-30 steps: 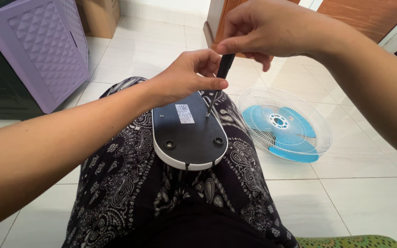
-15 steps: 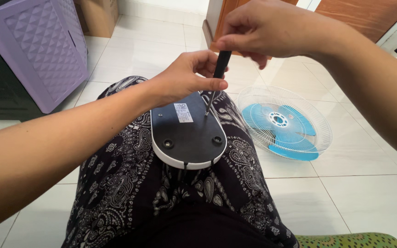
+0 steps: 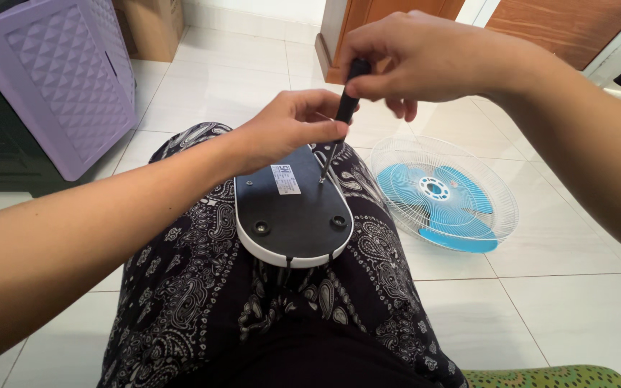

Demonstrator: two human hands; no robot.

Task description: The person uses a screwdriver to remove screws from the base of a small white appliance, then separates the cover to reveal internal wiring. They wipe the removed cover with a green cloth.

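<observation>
White tiled floor [image 3: 253, 79] all round, me seated on it, patterned black trousers [image 3: 203, 287] across lap. Lilac plastic basket [image 3: 59, 79] far left; wire fan guard [image 3: 445, 192] with blue blades flat on floor at right. Dark oval fan base [image 3: 292, 215], white-rimmed, underside up, resting on my thigh. My left hand [image 3: 285, 129] curled over base's far end, steadying it. My right hand [image 3: 415, 61] pinching black screwdriver [image 3: 341, 118] handle, tip down on base.

Right hand [image 3: 415, 61] pinched above left hand [image 3: 292, 129]
</observation>
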